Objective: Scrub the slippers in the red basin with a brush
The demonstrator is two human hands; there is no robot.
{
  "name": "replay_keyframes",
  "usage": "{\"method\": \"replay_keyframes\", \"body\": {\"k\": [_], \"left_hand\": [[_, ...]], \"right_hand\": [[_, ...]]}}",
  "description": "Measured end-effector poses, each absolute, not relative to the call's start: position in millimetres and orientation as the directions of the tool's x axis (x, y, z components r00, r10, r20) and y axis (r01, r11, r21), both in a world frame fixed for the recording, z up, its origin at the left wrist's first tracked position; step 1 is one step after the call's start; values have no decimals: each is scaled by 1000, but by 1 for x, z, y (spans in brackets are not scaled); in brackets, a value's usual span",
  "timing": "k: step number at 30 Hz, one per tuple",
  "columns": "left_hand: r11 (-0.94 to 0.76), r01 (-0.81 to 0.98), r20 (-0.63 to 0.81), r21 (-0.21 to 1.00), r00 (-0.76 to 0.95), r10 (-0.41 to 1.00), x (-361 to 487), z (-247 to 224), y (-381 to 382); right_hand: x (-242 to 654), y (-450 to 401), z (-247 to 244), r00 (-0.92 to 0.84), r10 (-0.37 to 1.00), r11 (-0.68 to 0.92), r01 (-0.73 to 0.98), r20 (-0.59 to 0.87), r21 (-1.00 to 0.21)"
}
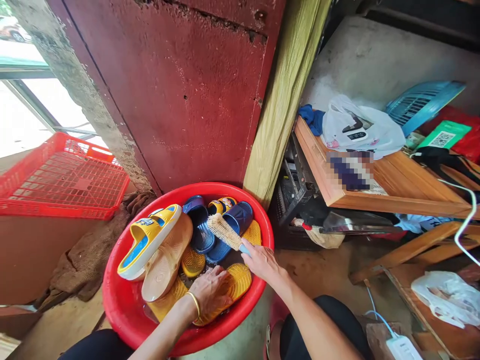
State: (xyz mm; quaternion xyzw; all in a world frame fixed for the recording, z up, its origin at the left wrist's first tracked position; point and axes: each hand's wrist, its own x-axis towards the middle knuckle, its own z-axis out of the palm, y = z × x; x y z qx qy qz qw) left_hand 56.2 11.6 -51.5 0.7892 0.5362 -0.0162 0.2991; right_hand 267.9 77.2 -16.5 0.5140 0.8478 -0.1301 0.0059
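A round red basin (pixel 112 295) holds several slippers and some water. My right hand (pixel 260 260) is closed around the blue handle of a scrubbing brush (pixel 227 231) with pale bristles, held over the slippers. Low in the basin, my left hand (pixel 210 292) grips a yellow slipper (pixel 240 282), sole side showing; its fingertips are partly hidden. Blue slippers (pixel 202 227) lie beneath and behind the brush. To the left, a yellow and white slipper (pixel 150 240) leans over a beige slipper (pixel 161 275).
Behind the basin stands a dark red door (pixel 180 100). At left is a red plastic crate (pixel 63 175) near brown sacking (pixel 82 260). On the right, a wooden table (pixel 397 200) carries a white plastic bag (pixel 360 125) and a blue fan (pixel 423 105). A power strip (pixel 403 347) lies low at right.
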Motion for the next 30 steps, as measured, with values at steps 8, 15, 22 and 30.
{"method": "replay_keyframes", "body": {"k": [8, 15, 22, 30], "left_hand": [[-61, 899, -511, 433, 301, 805, 57, -51, 16], [-69, 852, -391, 518, 308, 867, 45, -52, 27], [-17, 640, -251, 768, 325, 912, 28, -39, 33], [178, 412, -262, 894, 155, 953, 20, -39, 38]], "right_hand": [[268, 75, -18, -474, 870, 446, 875, -139, -189], [271, 74, -18, -478, 868, 454, 874, -136, -170], [271, 73, -17, -486, 865, 460, 868, -125, -189], [272, 74, -18, -483, 866, 451, 867, -133, -211]]}}
